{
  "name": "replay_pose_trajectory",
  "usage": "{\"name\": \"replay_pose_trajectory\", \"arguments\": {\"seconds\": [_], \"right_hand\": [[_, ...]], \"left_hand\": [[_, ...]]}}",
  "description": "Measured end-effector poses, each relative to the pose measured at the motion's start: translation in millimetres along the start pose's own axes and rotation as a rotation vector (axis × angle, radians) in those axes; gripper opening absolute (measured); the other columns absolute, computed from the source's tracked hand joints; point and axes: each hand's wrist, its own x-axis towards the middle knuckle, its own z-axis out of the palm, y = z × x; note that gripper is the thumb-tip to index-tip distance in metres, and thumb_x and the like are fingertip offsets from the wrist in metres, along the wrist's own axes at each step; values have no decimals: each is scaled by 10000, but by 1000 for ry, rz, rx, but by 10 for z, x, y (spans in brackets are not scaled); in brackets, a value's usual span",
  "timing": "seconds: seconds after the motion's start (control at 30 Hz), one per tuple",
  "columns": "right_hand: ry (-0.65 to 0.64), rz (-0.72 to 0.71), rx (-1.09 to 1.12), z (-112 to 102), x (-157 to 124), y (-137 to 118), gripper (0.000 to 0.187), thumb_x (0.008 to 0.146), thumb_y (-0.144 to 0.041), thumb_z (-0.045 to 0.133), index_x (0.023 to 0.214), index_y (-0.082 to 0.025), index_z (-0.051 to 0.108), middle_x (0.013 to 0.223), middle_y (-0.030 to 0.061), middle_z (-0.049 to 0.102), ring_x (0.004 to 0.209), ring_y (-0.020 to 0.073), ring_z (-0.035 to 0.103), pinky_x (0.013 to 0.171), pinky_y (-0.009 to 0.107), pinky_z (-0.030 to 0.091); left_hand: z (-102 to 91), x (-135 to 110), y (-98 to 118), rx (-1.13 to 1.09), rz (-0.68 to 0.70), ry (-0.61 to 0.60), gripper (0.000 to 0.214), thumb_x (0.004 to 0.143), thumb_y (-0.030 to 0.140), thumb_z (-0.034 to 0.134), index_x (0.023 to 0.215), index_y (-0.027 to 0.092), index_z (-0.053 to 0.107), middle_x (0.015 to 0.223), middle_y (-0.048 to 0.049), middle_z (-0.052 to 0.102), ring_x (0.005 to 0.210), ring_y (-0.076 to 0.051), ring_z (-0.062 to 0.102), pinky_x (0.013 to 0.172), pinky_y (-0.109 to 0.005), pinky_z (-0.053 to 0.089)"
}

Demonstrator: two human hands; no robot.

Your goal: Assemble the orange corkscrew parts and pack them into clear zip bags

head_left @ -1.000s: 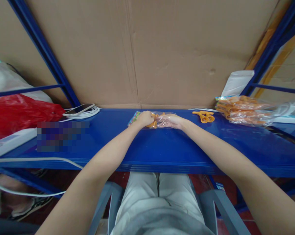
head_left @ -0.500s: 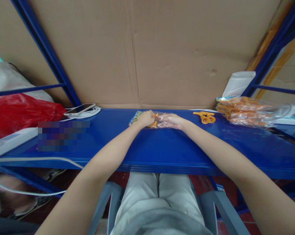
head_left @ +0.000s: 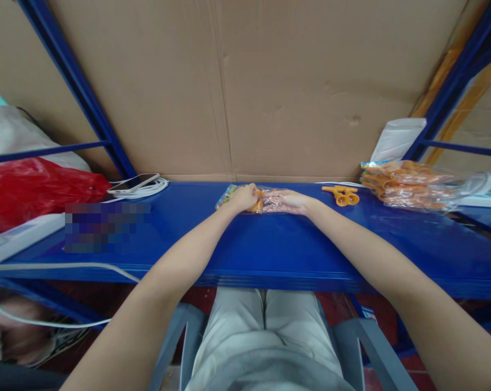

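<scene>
Near the back of the blue table (head_left: 265,244), my left hand (head_left: 242,199) is closed on a clear plastic bag with a colourful printed header (head_left: 226,196). Orange plastic pieces (head_left: 257,207) show in the bag beside its fingers. From the right, my right hand (head_left: 290,202) reaches to the bag, palm partly turned up and fingers stretched toward the left hand. Shiny clear film (head_left: 272,201) lies over these fingers; they look to be inside the bag. Their tips are partly hidden by glare. Two loose orange pieces with round cups (head_left: 345,196) lie right of my right hand.
A clear bag full of orange pieces (head_left: 408,184) lies at the right by a white packet (head_left: 398,141). At the left are a red plastic bag (head_left: 42,190), a coiled white cable (head_left: 148,187) and a phone. Cardboard (head_left: 229,98) stands behind; blue posts flank the table.
Both hands stay at the bag in nearly the same pose. The view has shifted very slightly. At the lower left, another person's leg and shoe have moved a little.
</scene>
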Motion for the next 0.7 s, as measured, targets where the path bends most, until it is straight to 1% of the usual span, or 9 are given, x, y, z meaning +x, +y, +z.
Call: {"name": "replay_pose_trajectory", "arguments": {"seconds": [0.17,0.27,0.43,0.57,0.7], "right_hand": [[-70,60,-37,-120,-33,-10,348,849,17,477,1127,-141,614,1079,91,694,931,126,691,1022,349,469],[-105,96,-77,-154,-35,-14,410,798,71,490,1131,-139,603,1160,97,668,961,138,691,1048,352,441],[-150,113,-55,-186,-37,-1,384,792,72,515,1111,-125,597,1230,123,634,977,159,690,1045,373,444],[-147,115,-37,-182,-51,11,367,807,65,498,1109,-119,596,1211,133,637,967,168,693,1040,387,449],[-141,119,-45,-154,-54,7,368,817,42,517,1129,-139,593,1163,109,651,934,155,701,1020,366,466]], "left_hand": [[-7,21,-23,-6,44,-29,250,923,237,391,1071,166,580,1102,-116,692,976,-217,653,761,-270,441],[-20,37,-42,14,86,-57,231,918,235,408,1067,167,572,1114,-108,683,997,-211,639,775,-264,430],[-22,67,-67,31,134,-90,224,910,234,411,1057,169,567,1102,-107,679,1001,-222,631,779,-273,424],[-11,79,-83,53,176,-98,234,916,246,398,1062,160,559,1108,-107,672,1011,-213,626,788,-265,421],[4,79,-93,29,172,-81,226,913,245,406,1049,159,563,1087,-101,677,998,-214,629,785,-268,423]]}}
